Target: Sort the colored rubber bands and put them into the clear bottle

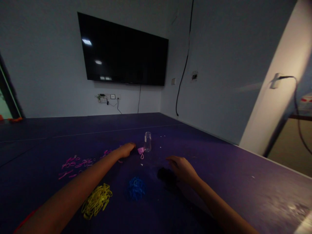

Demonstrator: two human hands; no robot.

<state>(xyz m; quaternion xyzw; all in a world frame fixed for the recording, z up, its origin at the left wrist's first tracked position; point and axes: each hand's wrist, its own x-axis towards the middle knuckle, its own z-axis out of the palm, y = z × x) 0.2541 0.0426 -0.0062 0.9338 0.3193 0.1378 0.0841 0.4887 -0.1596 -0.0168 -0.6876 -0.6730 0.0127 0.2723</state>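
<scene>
The bottle (147,143) stands upright, just right of our left hand (128,149), farther from our right hand (181,167); we cannot tell either grip.

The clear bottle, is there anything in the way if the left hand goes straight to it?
Yes, the little pink cap with a loop is between the left hand and the clear bottle, right by the bottle's base.

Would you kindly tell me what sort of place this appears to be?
Probably an office or meeting room, though I can't be sure: a big wall-mounted screen, wall sockets beneath it and a broad purple table suggest that.
</scene>
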